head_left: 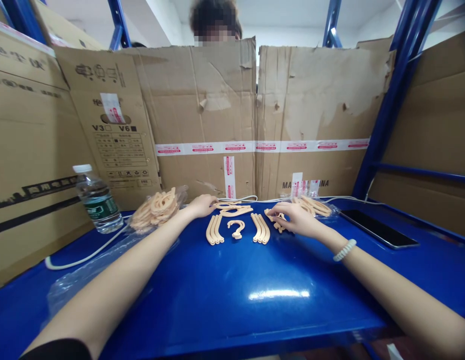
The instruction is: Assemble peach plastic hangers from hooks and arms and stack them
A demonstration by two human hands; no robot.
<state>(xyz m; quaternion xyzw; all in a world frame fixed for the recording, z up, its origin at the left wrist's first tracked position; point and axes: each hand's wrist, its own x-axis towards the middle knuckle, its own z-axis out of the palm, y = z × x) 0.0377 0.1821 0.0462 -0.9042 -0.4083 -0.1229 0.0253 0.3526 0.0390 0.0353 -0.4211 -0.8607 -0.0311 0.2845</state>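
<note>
Both hands are laid on the blue surface [255,310], toward its far edge. The left hand [202,204] is rested with its grip loose and apart, the fingertips touching a heap of flat beige parts [232,209]. The heap is stretched left to right, just to the right of that hand. The right hand [298,219] is set on some short beige pieces [274,218]. Its fingers are bent down over them, and whether the grip is closed on one cannot be told.

Between the hands, a little nearer the person, a row is laid out: a left bundle of curved strips [214,230], a hook-shaped piece [237,228] and a right bundle of curved strips [261,228]. The long axes of the strips are pointed away from the person. Each bundle is nearer the hand on its own side, and the hook-shaped piece is placed roughly midway.

A bag of parts [157,207] and a water bottle [97,200] are seen to the left, and a phone [378,227] to the right.
</note>
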